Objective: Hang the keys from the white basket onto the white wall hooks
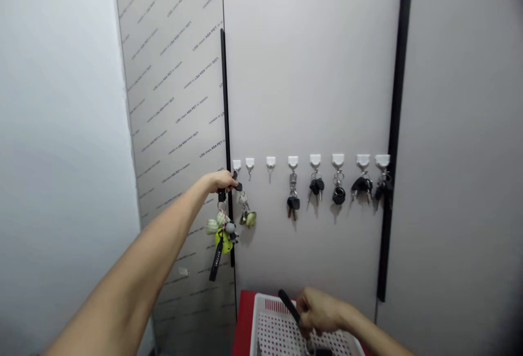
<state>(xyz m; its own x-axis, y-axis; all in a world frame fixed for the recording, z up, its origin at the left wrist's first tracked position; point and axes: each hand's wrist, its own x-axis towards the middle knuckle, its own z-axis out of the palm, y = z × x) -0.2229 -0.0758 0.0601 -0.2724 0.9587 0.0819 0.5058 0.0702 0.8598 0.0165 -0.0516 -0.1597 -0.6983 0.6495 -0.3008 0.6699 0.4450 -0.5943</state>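
My left hand (222, 180) is closed on a bunch of keys (243, 203) right at the leftmost white hook (236, 164). From the same hand dangles a cluster of plush and yellow-green charms (223, 238) with a black strap (216, 262). Whether the ring sits over the hook is hidden by my fingers. Low down, my right hand (321, 310) grips a black strap keychain (289, 307) just above a white perforated basket (281, 331). A ring and a dark key part show blurred beneath that hand.
More key bunches (317, 186) hang on white hooks (338, 159) in a row across the pale cabinet door. Two hooks (271, 162) beside my left hand carry no keys. Long black handles (395, 127) stand upright along the door edges. A red surface (245, 312) supports the basket.
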